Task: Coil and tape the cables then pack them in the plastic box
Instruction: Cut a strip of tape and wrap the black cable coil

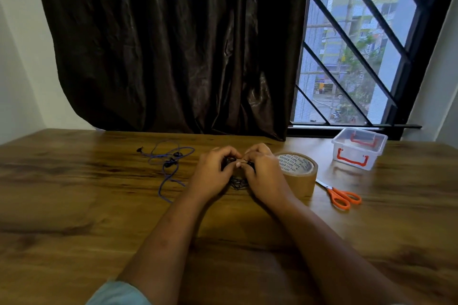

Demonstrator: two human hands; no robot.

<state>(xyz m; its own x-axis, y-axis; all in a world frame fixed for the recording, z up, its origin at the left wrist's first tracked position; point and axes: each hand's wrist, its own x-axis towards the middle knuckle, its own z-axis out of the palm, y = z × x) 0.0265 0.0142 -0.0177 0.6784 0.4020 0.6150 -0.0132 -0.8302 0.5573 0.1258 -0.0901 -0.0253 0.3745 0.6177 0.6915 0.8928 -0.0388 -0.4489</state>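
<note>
Black cable (238, 183) bunched in small coil at mid table (99, 218), caught between both hands. Left hand (210, 176), right hand (264, 177): fingers curled in, pinching coil top and short tan tape strip (241, 163). Step judged: taping first coil. Next calls for strip wrapped snug, ends pressed down. Purple cable (171, 161) loose at left, uncoiled. Tape roll (301, 177), scissors (340, 195), plastic box (358, 150) at right.
</note>
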